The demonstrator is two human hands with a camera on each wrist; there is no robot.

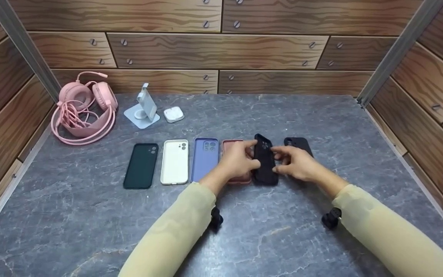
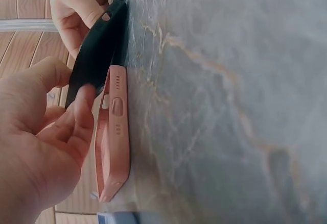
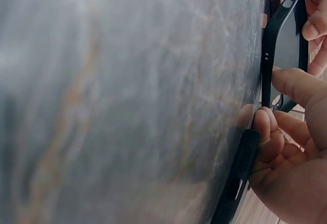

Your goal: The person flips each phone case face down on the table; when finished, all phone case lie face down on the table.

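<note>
Between both hands a black phone case [image 1: 265, 167] is held tilted, its left side raised, at the right part of a row of cases. My left hand [image 1: 238, 159] grips its left edge, directly over a pink phone case [image 2: 121, 137] that lies on the table and is partly covered. My right hand [image 1: 298, 164] pinches the opposite edge, with the thumb [image 3: 294, 83] on the inner side and fingers beneath. Beside the right hand lies another black phone case [image 3: 237, 178], mostly hidden by that hand in the head view.
Leftward in the row are a blue-purple case [image 1: 205, 161], a white case [image 1: 174, 163] and a dark green case [image 1: 140, 167]. Farther back stand pink headphones [image 1: 85, 109], a light charging stand [image 1: 147, 105] and a small white square item [image 1: 174, 114]. Wood-patterned walls enclose the table.
</note>
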